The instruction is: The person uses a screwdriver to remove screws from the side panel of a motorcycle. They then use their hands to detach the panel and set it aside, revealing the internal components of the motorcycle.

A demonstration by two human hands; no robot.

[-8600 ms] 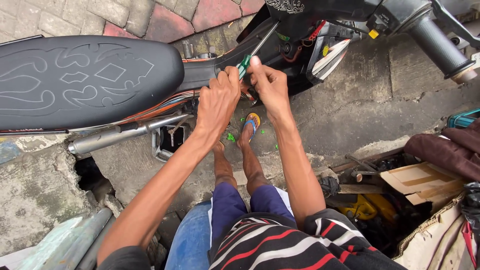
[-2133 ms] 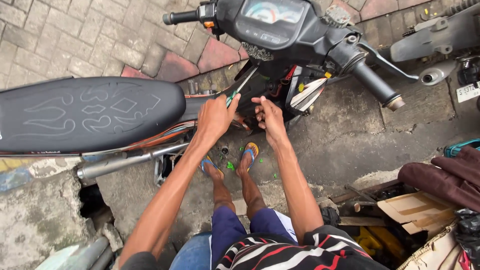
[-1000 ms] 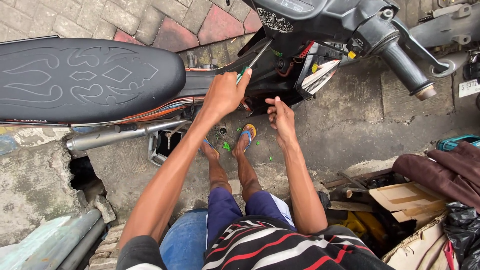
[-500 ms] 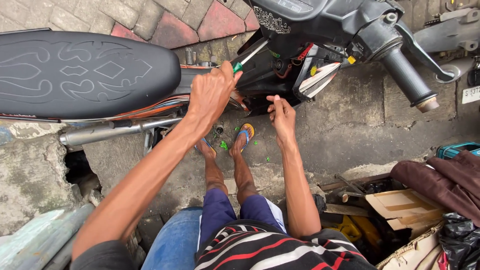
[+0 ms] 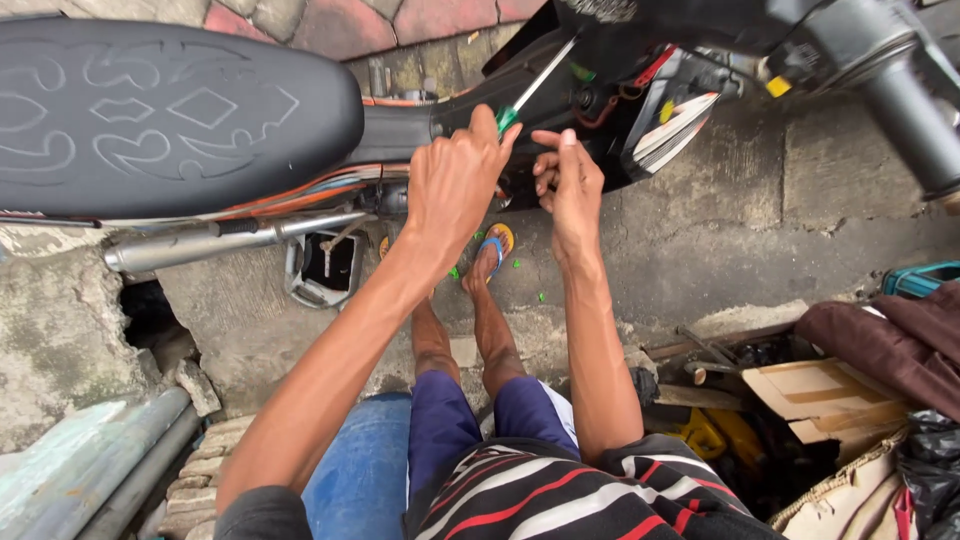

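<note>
Overhead, the view looks down on a seated person working at the side of a motor scooter (image 5: pixel 560 90) parked on a rough concrete pavement (image 5: pixel 760 230). The left hand (image 5: pixel 455 180) is clamped around the green handle of a screwdriver (image 5: pixel 530 85); its steel shaft angles up and to the right into the dark opening of the scooter body, just beyond the front end of the black patterned seat (image 5: pixel 150 110). The right hand (image 5: pixel 570 185) is just beside the left, fingers loosely curled and gripping nothing visible; its fingertips sit at the edge of the same opening. The two hands are close together but not touching.

Below the seat a chrome tube (image 5: pixel 230 238) runs along the scooter's side. The person's feet (image 5: pixel 490 250), in blue sandals, rest on the concrete directly below the hands. The concrete is cracked and stained, with a broken hole (image 5: pixel 150 310) at its left edge and red and grey paving bricks (image 5: pixel 400 20) along its far edge. At the right edge lie a brown cloth (image 5: pixel 880 345), cardboard pieces (image 5: pixel 820 390) and yellow tools (image 5: pixel 715 435) in a cluttered pile. A blue drum (image 5: pixel 360 470) stands at the near edge, beside the person's knees.
</note>
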